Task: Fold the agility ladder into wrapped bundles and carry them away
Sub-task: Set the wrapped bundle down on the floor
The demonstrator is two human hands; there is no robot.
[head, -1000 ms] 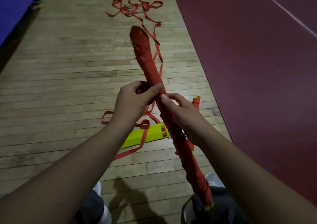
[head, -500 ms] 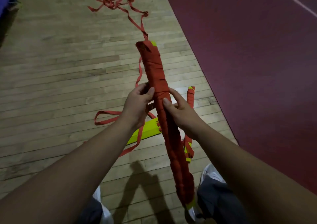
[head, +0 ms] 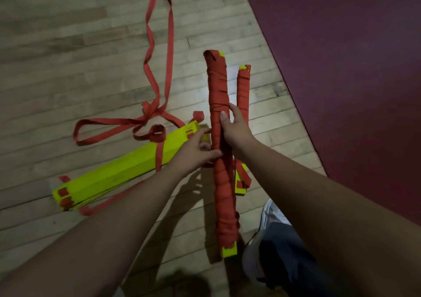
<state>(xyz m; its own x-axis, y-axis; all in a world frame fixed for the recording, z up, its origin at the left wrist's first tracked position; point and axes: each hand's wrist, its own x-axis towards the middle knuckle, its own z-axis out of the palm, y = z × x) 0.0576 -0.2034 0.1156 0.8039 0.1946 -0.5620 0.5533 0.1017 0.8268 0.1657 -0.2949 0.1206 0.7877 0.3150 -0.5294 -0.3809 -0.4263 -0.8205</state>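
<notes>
Wrapped bundle (head: 217, 87), centre frame, has swung from diagonal to near-vertical; right hand (head: 235, 132) grips its middle, left hand (head: 193, 154) touches its side, hold unreadable through blur; wrap probably finished, yellow rung stack (head: 118, 173) lower left unwrapped.

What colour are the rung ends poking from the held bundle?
Fluorescent yellow; see lower rung end of the red strap-wrapped bundle, head view.

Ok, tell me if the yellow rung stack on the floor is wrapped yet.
Not wrapped: the yellow rung stack lies bare, with only one red strap crossing it.
</notes>
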